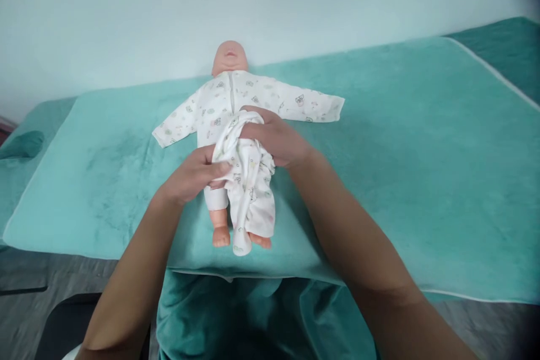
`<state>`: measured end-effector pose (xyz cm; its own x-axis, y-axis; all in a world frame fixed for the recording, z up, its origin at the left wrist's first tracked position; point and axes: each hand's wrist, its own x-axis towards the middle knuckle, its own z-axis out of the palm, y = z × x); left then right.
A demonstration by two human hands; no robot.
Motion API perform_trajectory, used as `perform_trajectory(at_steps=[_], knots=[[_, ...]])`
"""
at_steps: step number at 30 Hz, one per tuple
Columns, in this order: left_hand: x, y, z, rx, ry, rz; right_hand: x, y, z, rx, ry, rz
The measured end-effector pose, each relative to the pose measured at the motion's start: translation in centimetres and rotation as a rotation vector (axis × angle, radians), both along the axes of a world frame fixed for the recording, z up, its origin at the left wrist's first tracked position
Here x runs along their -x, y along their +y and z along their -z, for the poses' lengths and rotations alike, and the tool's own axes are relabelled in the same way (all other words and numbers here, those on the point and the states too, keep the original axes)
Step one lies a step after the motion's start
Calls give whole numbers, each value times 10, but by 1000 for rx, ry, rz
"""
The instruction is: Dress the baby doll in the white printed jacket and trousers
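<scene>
A baby doll lies on its back, head toward the wall, in a white printed long-sleeved top with both sleeves spread out. Matching white baby pants are bunched over its hips and one leg. Gathered fabric at their upper part is pinched by my left hand, fingers closed, beside the doll's hip. My right hand grips the bunched fabric from the other side, some fingers hidden in the folds. Both doll feet show at the near end; one lower leg has a white cuff around it.
A teal padded bed with a plush cover stretches across the view against a pale wall. Teal cloth hangs at its near edge. A dark seat stands at the lower left on a grey floor.
</scene>
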<state>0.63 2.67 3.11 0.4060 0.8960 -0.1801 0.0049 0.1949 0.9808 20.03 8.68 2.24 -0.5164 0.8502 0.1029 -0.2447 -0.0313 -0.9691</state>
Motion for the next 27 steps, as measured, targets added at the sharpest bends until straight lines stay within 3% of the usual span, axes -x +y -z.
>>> perform_trajectory(at_steps=[1,3,5,8,10,12,17,20,23,27], knots=[[-2,-1,-1,0,18,-22,2,-1,0,-2,-5,29],[-10,-2,-4,-42,-28,-185,2,-2,-1,-31,5,9],[-19,1,-6,-101,-151,-361,-2,-1,-5,-85,-5,-111],[-29,5,-7,-117,-231,-468,-12,2,-9,-221,-150,-362],[-31,6,-6,-89,-194,-470,-18,5,-9,-288,-254,-466],[-30,5,-4,-72,-150,-452,-19,7,-4,-274,-231,-468],[-14,-8,-7,-132,25,-310,-3,6,11,-66,130,-204],[-9,-16,-11,-82,113,-194,4,1,12,-30,172,-158],[-12,-20,-10,-87,31,-314,2,-2,6,-90,129,-201],[-13,-20,-1,-142,-134,-434,-7,-2,-5,-263,-46,-398]])
